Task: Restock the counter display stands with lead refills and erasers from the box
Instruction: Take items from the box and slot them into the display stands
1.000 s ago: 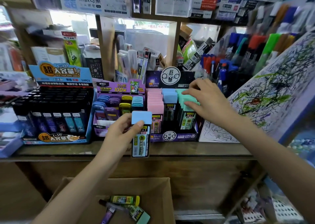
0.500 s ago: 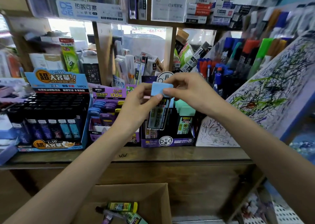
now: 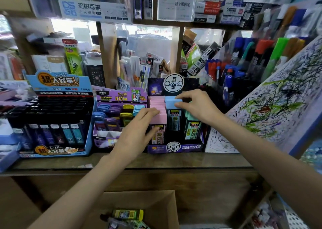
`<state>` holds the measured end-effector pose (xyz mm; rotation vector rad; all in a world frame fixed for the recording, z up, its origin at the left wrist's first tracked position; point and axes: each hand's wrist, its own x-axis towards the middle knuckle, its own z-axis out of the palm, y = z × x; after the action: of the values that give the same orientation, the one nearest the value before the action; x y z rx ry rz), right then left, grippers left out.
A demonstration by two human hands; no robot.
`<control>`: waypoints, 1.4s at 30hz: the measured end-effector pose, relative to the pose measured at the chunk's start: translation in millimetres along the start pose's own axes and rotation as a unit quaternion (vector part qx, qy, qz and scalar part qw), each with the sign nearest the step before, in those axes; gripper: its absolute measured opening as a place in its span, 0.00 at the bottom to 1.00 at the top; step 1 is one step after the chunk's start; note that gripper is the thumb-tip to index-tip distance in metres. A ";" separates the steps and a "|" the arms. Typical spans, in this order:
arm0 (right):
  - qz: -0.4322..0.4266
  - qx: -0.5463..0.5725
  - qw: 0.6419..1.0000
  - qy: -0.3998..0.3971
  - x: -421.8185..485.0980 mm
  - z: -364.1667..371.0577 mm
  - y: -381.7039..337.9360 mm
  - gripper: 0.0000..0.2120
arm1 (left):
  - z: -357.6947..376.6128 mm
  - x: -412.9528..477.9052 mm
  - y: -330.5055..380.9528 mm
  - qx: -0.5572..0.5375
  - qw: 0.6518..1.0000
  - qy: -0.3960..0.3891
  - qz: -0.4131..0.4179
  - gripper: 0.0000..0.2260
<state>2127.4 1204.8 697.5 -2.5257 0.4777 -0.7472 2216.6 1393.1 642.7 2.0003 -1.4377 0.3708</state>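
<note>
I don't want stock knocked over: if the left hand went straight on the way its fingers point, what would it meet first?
Probably the front pink-capped lead refill case in the purple display stand; the left hand seems to touch its cap, though depth is unclear.

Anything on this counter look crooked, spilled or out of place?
Nothing spilled or broken. The purple stand looks patchy: bare cardboard slots at its front, cases leaning unevenly. The right hand pinches a blue-capped refill, not yet released.
</note>
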 end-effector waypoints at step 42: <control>-0.087 -0.093 0.950 -0.286 -150.6 78.4 -26.7 0.09 | 12.7 -181.4 -43.1 -0.056 0.976 -0.181 -0.110 0.11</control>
<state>2058.6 1319.7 589.7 -2.8191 0.1282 0.0026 2188.9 1528.1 516.5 2.1817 -1.3878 -0.1769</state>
